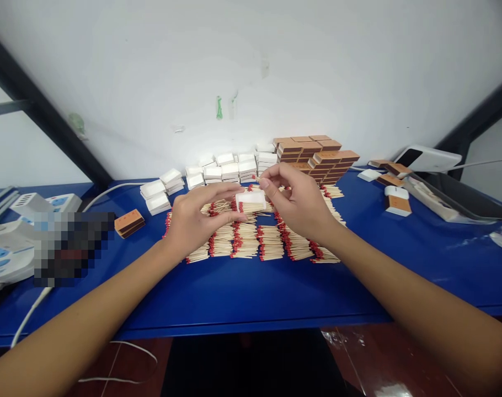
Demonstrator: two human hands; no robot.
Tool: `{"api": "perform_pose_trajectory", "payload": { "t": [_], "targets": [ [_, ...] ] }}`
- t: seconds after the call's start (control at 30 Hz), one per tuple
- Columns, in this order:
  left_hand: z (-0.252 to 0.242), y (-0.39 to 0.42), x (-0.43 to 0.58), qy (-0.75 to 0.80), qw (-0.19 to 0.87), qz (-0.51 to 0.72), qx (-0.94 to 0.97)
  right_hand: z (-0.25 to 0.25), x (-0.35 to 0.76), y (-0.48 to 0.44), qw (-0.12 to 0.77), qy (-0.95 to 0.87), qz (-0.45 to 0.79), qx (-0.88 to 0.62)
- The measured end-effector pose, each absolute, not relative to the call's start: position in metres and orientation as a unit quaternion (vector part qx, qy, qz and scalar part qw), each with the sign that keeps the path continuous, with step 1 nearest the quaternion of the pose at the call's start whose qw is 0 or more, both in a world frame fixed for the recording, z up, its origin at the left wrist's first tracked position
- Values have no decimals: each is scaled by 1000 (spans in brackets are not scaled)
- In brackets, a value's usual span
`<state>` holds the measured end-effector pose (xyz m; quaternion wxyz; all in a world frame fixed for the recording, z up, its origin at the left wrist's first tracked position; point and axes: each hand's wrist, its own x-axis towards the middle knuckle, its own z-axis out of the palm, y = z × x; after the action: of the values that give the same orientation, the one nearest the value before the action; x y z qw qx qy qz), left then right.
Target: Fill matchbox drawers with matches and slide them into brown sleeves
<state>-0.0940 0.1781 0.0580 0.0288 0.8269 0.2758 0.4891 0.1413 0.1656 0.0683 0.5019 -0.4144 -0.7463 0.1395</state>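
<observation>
My left hand [201, 215] is closed on a small white matchbox tray [251, 197], gripping its left end between thumb and fingers. A layer of red-tipped matches lies along the near side of the tray. Just above the tray's right end, my right hand [294, 201] pinches a few matches [256, 178], their red heads pointing left. Below both hands, bundles of loose matches [271, 243] lie in rows on the blue table [234, 298]; the hands hide part of them.
Stacked white trays [230, 168] stand against the wall, beside a pile of brown matchboxes [317, 157]. A single matchbox [129, 223] lies at left near power strips [11, 248]. At right are more matchboxes [398, 205], a white device [428, 158] and a dark case [462, 196].
</observation>
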Motion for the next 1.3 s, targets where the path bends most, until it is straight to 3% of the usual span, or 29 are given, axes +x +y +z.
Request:
{"api": "perform_pose_trajectory", "payload": {
  "t": [0.17, 1.3],
  "targets": [
    [57, 179, -95, 270, 19, 479, 835, 65, 138, 164, 496, -730, 213, -419],
    [54, 188, -100, 224, -29, 439, 870, 57, 140, 169, 462, -750, 182, -438]
  ]
}}
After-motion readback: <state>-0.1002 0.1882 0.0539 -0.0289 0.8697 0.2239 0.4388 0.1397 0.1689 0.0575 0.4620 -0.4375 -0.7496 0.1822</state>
